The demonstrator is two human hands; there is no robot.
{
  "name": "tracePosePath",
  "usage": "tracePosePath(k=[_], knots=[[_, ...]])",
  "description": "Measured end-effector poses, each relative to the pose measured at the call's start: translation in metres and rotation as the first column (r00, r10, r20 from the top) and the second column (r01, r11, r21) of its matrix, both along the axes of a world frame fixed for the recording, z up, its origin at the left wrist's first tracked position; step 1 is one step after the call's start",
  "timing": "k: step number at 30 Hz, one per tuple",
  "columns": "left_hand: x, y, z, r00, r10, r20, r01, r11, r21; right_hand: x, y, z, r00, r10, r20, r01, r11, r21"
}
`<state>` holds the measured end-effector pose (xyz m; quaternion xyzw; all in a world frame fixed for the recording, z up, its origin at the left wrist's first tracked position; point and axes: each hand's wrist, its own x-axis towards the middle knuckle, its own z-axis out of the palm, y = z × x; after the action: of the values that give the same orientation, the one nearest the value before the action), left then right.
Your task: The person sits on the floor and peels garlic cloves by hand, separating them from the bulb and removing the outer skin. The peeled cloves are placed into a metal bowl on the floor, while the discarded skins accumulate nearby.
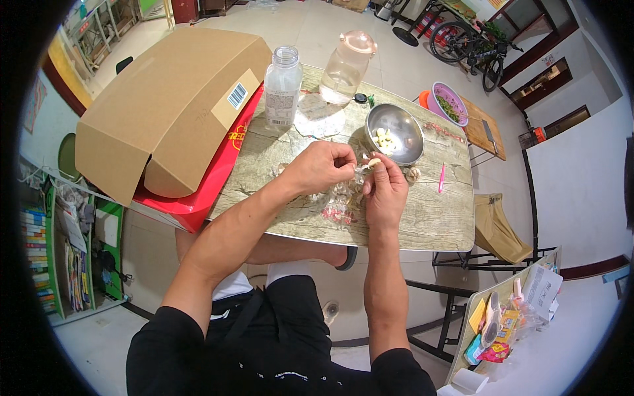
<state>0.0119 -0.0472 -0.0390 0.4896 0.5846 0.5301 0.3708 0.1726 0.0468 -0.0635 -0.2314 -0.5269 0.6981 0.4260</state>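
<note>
My right hand (386, 193) pinches a pale garlic clove (374, 162) between thumb and fingers, just in front of the steel bowl (411, 125). Close beside it on the left, my left hand (319, 165) has its fingers closed; anything between the fingertips is too small to make out. Several peeled cloves (385, 140) lie in the bowl. A garlic bulb (413, 174) rests on the table to the right of my right hand. Papery garlic skins (337, 198) are scattered on the wood-patterned table (422, 218) under and between my hands.
A large cardboard box (178, 92) on a red box (228, 158) fills the table's left side. A clear jar (282, 92) and a pink-lidded jug (347, 69) stand at the back. A pink-handled tool (442, 178) lies right. Beyond is a purple basin (436, 102) with greens.
</note>
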Motion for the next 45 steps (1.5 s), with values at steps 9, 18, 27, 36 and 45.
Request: tracePosePath(k=[9, 18, 27, 36, 45], knots=[[0.006, 0.004, -0.006, 0.997, 0.074, -0.026, -0.069, 0.984, 0.164, 0.001, -0.001, 0.001, 0.996, -0.005, 0.086, -0.002, 0.997, 0.072], [0.003, 0.003, -0.004, 0.964, 0.135, -0.228, -0.082, 0.97, 0.227, -0.003, -0.01, 0.007, 0.948, -0.126, 0.294, -0.036, 0.872, 0.487], [0.002, 0.002, -0.008, 0.953, 0.157, -0.259, -0.111, 0.977, 0.183, -0.002, -0.01, 0.006, 0.94, -0.157, 0.303, -0.062, 0.794, 0.605], [0.005, 0.003, -0.008, 0.979, 0.181, -0.094, -0.171, 0.98, 0.097, -0.002, -0.011, 0.006, 0.931, -0.166, 0.324, -0.086, 0.765, 0.638], [0.005, 0.003, -0.007, 0.988, 0.155, 0.011, -0.155, 0.985, 0.076, -0.001, -0.009, 0.003, 0.964, -0.003, 0.266, -0.044, 0.985, 0.169]])
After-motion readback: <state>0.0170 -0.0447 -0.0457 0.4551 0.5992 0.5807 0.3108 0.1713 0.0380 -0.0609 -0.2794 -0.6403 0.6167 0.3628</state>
